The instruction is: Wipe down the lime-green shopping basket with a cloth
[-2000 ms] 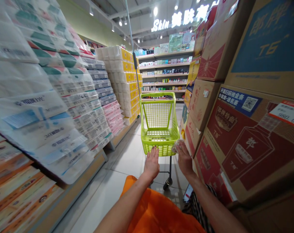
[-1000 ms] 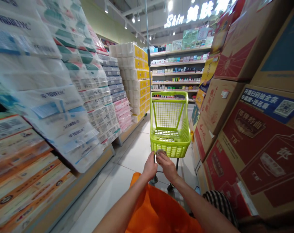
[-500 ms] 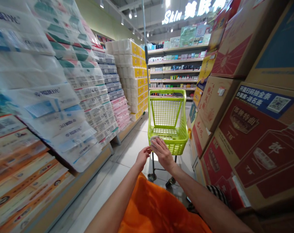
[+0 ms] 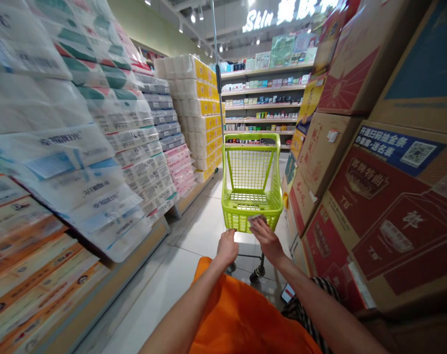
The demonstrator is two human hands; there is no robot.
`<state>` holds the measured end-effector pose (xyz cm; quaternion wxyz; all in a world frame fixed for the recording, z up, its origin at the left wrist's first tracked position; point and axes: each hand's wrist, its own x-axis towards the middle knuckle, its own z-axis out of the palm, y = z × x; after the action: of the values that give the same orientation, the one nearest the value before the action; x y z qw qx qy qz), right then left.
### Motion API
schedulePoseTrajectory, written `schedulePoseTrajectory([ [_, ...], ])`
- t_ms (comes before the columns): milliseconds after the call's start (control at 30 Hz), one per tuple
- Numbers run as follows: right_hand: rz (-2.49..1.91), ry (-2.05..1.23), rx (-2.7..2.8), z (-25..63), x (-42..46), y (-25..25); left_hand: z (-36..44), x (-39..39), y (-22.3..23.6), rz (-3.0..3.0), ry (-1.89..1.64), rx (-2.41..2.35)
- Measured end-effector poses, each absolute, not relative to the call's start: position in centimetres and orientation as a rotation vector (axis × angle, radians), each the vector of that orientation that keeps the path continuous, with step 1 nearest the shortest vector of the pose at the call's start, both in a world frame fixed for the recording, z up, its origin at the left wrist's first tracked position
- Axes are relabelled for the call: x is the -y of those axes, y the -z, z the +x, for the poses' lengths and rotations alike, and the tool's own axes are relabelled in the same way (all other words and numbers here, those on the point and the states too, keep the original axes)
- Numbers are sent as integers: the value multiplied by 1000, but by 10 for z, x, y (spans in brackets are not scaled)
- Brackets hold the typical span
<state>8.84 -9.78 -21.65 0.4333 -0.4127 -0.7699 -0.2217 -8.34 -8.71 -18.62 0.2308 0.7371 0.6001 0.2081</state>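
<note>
A bright green plastic shopping cart (image 4: 229, 215) stands in front of me, its basket bare inside. My right hand (image 4: 269, 244) is closed on a small greyish cloth (image 4: 258, 220), which lies against the near wall of the basket, right of its middle. At the basket's lower left edge, my left hand (image 4: 227, 248) has its fingers curled in and appears to grip the cart there. Both forearms reach forward over an orange garment (image 4: 241, 314).
Packs of tissue paper (image 4: 101, 187) are piled on a low platform at left. Stacked cardboard cartons (image 4: 389, 196) wall the right side. Shelves of small goods (image 4: 264, 105) stand behind the cart. A thin pole (image 4: 219, 78) rises at the cart's left. A phone-like object (image 4: 288, 293) lies low at right.
My right hand has moved right along the basket's near side with the cloth. My left hand has shifted slightly right and down, its fingers now curled at the basket's lower edge.
</note>
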Motion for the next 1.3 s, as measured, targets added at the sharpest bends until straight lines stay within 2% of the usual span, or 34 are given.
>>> schedulePoseTrajectory([
  [300, -1198, 522, 1729, 115, 108, 219, -53, 97, 173, 2272, -509, -1582],
  [433, -1175, 476, 1845, 123, 114, 234, -45, 101, 173, 2409, -500, -1511],
  [667, -1271, 452, 1607, 129, 112, 222, -40, 102, 174, 2440, -517, -1511],
  [833, -1282, 380, 1716, 132, 125, 238, -51, 95, 163, 2525, -715, -1455],
  [933, -1290, 388, 1554, 142, 120, 211, -67, 80, 152, 2529, -816, -1675],
  [1100, -1351, 409, 1490, 108, 80, 169, -82, 62, 143, 2566, -471, -1877],
  [1200, -1272, 406, 1665, 69, 69, 174, -82, 62, 141, 2591, -428, -1895],
  [1300, -1209, 432, 1753, 74, 71, 182, -84, 64, 138, 2601, -470, -1852],
])
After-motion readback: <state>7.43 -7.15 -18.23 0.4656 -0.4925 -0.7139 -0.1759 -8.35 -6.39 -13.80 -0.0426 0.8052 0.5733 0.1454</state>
